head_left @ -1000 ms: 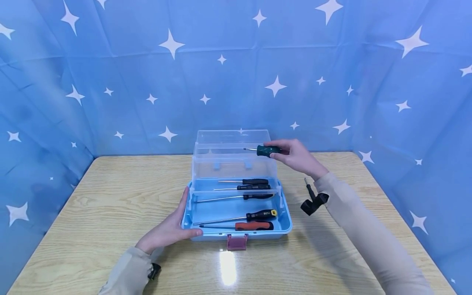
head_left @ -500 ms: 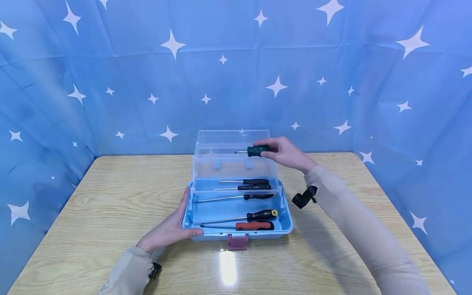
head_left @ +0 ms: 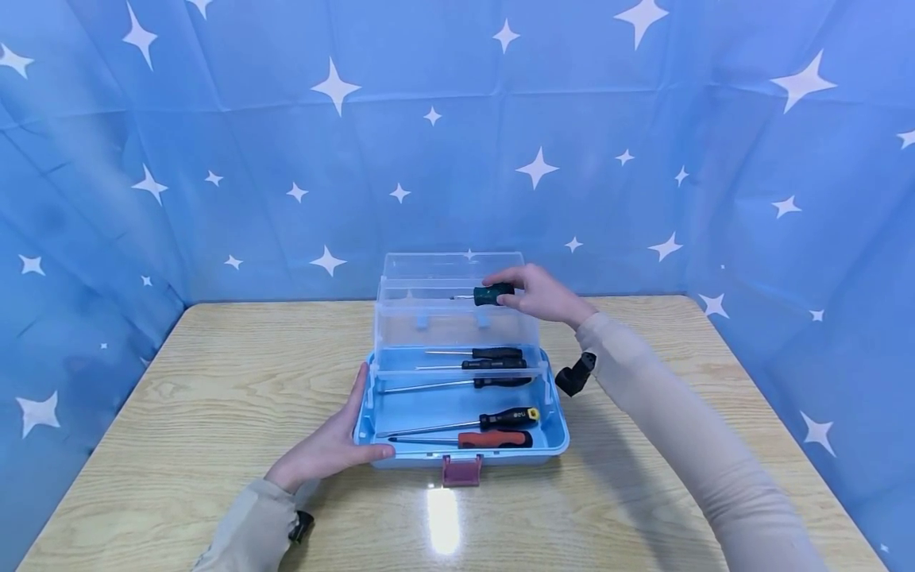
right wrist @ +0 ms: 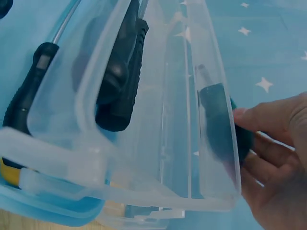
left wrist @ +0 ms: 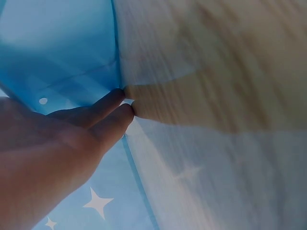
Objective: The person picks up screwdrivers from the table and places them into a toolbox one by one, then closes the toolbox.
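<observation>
My right hand (head_left: 536, 294) pinches the short dark-green handle of a stubby screwdriver (head_left: 489, 295) in front of the raised clear lid (head_left: 457, 326). Its metal tip points left. In the right wrist view, part of that green handle (right wrist: 218, 120) shows through clear plastic. My left hand (head_left: 325, 453) braces the left front corner of a light-blue toolbox (head_left: 422, 456); its thumb lies along the front rim and the fingers reach up the left side. Inside rest a red-handled screwdriver (head_left: 493, 438), a black one with a yellow end (head_left: 509, 418) and several black-handled screwdrivers (head_left: 503, 381) farther back.
A purple latch (head_left: 461, 470) hangs from the toolbox's front. Clear plastic covers part of the rear of the box. The wooden table (head_left: 236, 381) extends around it, with a blue star-patterned curtain (head_left: 429, 151) behind and at both sides.
My right hand has shifted left with the green screwdriver, in front of the clear lid. A small screwdriver seen on the table at right is now hidden. The left hand stays put.
</observation>
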